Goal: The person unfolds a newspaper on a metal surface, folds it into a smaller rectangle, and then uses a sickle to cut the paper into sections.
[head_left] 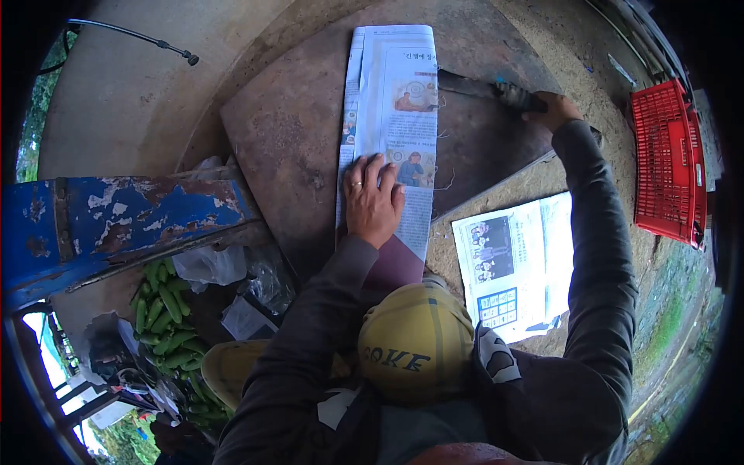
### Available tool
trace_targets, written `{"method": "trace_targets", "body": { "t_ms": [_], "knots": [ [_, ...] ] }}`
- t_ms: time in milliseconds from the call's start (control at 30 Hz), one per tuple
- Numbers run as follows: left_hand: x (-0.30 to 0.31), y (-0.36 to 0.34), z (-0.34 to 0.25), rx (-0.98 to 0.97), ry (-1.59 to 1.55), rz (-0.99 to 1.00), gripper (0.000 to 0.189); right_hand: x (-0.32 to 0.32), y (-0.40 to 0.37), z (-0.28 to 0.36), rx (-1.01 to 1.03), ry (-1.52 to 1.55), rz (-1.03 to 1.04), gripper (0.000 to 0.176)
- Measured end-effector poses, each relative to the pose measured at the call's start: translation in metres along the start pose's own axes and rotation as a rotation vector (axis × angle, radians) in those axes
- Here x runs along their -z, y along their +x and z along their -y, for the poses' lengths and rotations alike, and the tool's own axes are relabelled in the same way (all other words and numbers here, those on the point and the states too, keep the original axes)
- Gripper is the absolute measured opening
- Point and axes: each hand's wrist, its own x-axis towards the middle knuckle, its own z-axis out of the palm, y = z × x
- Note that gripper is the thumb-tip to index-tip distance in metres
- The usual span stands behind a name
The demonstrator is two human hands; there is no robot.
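A folded newspaper [399,66] lies lengthwise on a worn brown board [279,132]. My left hand [374,201] rests flat on it, fingers spread and a ring on one of them. Out to the right, my right hand [554,112] is wrapped around the dark handle of a long knife [469,85]. Its dark blade points left and reaches the newspaper's right edge; the tip is hidden, apparently beneath or inside the fold. Below the knife, another newspaper sheet [535,248] with a photo lies apart from both hands.
A red plastic crate [670,163] stands at the far right. Left of me runs a blue beam with peeling paint [139,221]. Beneath it are a clear plastic bag [209,265] and a heap of long green vegetables [167,310]. A thin black hose [136,35] juts in at upper left.
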Motion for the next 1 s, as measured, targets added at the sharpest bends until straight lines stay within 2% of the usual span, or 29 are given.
{"method": "trace_targets", "body": {
  "t_ms": [100,200,300,400,467,533,567,633,733,800,867,900,1000],
  "knots": [
    [0.001,0.001,0.001,-0.010,-0.005,-0.008,0.033,0.005,0.015,-0.036,0.041,0.013,0.016,0.064],
    [0.001,0.002,0.001,-0.013,0.007,-0.009,0.033,0.005,0.025,-0.027,0.064,-0.007,-0.040,0.057],
    [-0.001,0.001,0.002,-0.018,0.020,-0.015,0.032,0.002,0.040,-0.008,-0.024,-0.024,-0.065,0.058],
    [-0.001,0.001,0.003,-0.019,0.009,-0.021,0.032,0.023,0.050,-0.008,0.006,-0.040,-0.031,0.056],
    [-0.002,0.001,0.003,-0.018,0.003,-0.022,0.032,0.021,0.070,-0.049,0.029,-0.011,-0.133,0.046],
    [-0.003,0.001,0.005,-0.013,0.000,-0.021,0.033,0.037,0.072,-0.095,-0.137,0.056,-0.266,0.047],
    [-0.002,0.001,0.005,-0.008,0.000,-0.026,0.032,0.053,0.066,-0.113,-0.236,0.116,-0.234,0.054],
    [0.000,0.002,0.003,-0.004,-0.011,-0.036,0.030,0.068,0.045,-0.135,-0.314,-0.123,-0.394,0.059],
    [-0.004,0.002,0.010,0.005,-0.102,-0.078,0.025,0.061,-0.002,-0.130,-0.449,0.071,-0.419,0.058],
    [0.001,0.005,0.013,0.109,-0.101,-0.124,0.027,0.027,-0.036,-0.139,-0.330,0.438,-0.437,0.057],
    [0.004,0.017,0.019,0.224,-0.112,-0.161,0.031,0.000,-0.083,-0.112,-0.370,0.541,-0.462,0.052],
    [0.001,0.027,0.031,0.192,-0.120,-0.202,0.043,-0.013,-0.105,-0.102,-0.384,0.606,-0.429,0.052],
    [-0.002,0.062,0.051,0.410,-0.188,-0.053,0.058,-0.043,-0.160,-0.072,-0.349,0.833,-0.349,0.050]
  ]
}}
